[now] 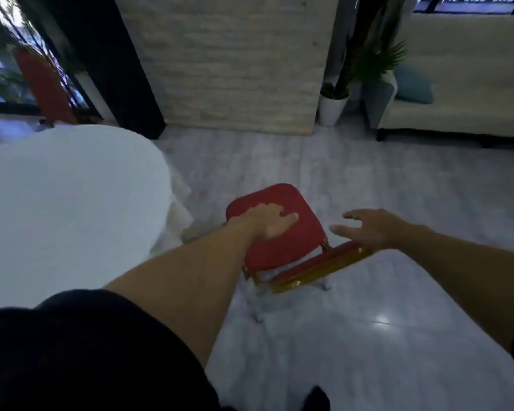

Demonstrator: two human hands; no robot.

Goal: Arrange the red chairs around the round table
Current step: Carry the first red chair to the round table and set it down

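Hands on a red chair (279,232) beside the white-draped round worktop (72,203).
Centre frame, the left hand (272,221) lies flat on the seat, grip loose, holding nothing; the right hand (368,229) hovers with fingers spread wide over the gold-edged backrest. Another red chair (43,84) stands upper left behind the worktop.

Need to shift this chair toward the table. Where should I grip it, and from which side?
Grip the chair by its backrest top rail, coming from behind and above. That gold-framed rail is the edge nearest you, under the right hand. The left hand lies flat on the seat, which steadies but gives no purchase. The table is to the left.
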